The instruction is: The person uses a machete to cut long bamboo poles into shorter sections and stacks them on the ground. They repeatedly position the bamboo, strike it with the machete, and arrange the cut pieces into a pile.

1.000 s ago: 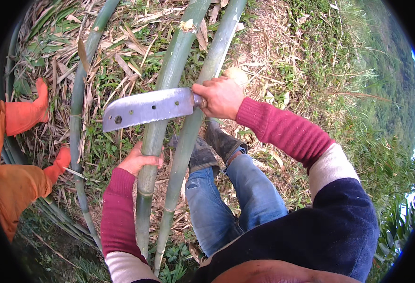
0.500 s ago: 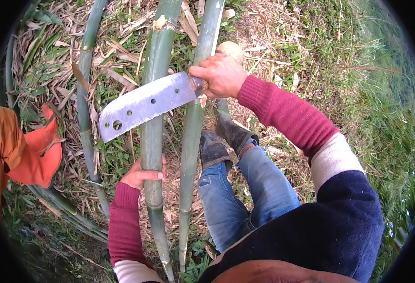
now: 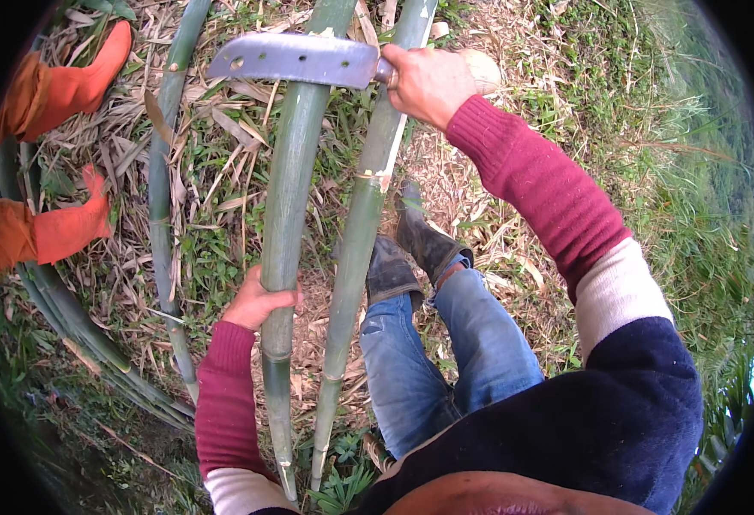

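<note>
My right hand (image 3: 433,86) is closed round the handle of a broad-bladed machete (image 3: 308,62) with several round holes in its blade. The handle's pale, rounded butt (image 3: 482,72) sticks out past that hand. The blade lies across the upper part of a green bamboo pole (image 3: 291,172), level with a pale node; whether it touches is hard to see. Lower on the same pole, my left hand (image 3: 257,299) is wrapped around it, thumb across the front. A second bamboo pole (image 3: 355,232) runs alongside on the right, passing under my right hand, with a pale scraped strip near its top.
A person in orange boots (image 3: 72,94) stands at the left. Between us lies another bamboo pole (image 3: 161,215), and several more poles (image 3: 77,322) are bundled at lower left. My dark boots (image 3: 392,275) stand on dry leaves right of the poles. Grass (image 3: 651,257) borders the right side.
My right hand has carried the machete up and away along the pole, its blade now nearly level. My left hand still grips the pole. The other person's second boot has come into view.
</note>
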{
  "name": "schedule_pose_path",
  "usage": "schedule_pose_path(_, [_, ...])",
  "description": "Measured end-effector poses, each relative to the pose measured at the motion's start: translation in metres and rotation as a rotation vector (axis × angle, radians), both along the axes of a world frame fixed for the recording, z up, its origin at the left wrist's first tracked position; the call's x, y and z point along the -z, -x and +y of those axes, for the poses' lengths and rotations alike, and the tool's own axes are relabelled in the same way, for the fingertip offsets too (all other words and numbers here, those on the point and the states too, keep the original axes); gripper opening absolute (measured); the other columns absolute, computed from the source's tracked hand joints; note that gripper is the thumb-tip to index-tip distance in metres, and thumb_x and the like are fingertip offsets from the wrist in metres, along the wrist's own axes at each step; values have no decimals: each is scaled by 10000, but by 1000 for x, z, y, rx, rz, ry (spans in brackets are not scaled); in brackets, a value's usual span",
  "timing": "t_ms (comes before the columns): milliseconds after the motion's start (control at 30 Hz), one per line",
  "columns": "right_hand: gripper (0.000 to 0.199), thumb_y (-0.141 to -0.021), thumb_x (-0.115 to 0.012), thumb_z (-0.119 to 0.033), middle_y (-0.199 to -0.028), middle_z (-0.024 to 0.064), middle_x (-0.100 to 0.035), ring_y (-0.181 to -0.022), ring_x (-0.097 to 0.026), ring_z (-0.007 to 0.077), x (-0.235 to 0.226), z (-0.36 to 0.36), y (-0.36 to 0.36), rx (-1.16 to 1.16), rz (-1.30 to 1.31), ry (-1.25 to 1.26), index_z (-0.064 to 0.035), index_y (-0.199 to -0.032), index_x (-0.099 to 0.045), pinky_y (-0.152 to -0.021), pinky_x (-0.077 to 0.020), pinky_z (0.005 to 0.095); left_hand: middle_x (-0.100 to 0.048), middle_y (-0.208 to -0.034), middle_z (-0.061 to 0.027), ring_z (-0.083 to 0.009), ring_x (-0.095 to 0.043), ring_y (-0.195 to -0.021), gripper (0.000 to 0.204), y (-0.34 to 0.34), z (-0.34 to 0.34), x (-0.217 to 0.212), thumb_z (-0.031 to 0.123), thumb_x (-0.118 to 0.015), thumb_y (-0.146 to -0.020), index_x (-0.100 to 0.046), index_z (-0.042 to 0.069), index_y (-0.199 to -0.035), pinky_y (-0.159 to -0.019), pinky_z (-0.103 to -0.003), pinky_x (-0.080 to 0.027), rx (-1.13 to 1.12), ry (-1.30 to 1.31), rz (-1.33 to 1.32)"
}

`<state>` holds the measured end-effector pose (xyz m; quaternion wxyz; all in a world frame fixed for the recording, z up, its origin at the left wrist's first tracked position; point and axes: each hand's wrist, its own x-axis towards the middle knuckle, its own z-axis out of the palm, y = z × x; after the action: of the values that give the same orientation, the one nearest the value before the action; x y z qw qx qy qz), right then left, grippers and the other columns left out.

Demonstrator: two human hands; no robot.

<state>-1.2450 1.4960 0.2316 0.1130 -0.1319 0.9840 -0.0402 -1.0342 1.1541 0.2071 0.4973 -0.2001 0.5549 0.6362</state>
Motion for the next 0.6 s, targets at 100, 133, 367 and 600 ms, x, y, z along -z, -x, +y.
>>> schedule_pose_path(100, [341,-821,-606,-227,-721,147,-676,-676,-695,310,4,14,41,127,91,-96,-117,-1144,-620,-628,-576,439,-651,-808,-91,-186,-648,-709,375,-3,4,10,29,-722,-701,-561,-5,-1038,-654,-331,-541,-12,42,69])
schedule_pose_path(133, [333,-811,-607,-226,-715,139,-675,-668,-693,311,1,7,34,20,40,-84,-122,-1128,-620,-634,-577,447,-652,-805,-92,-187,-650,-708,368,-7,3,18,24,-717,-704,-561,-8,-1036,-657,-329,-542,-15,63,104])
schedule_pose_path(367, [364,-785,-620,-283,-846,116,-711,-817,-706,312,22,-5,8,211,-133,-41,-122,-1111,-629,-770,-562,470,-659,-797,-89,-179,-645,-684,341,-23,7,41,26,-705,-713,-566,-21,-1021,-645,-324,-547,-2,130,201])
schedule_pose_path(600, [257,-807,-603,-260,-767,118,-690,-700,-703,316,16,-9,-31,-182,-168,2,-132,-1030,-616,-706,-584,438,-656,-945,-76,-171,-639,-810,528,-19,8,35,79,-781,-683,-585,-31,-1162,-755,-323,-536,-4,148,132])
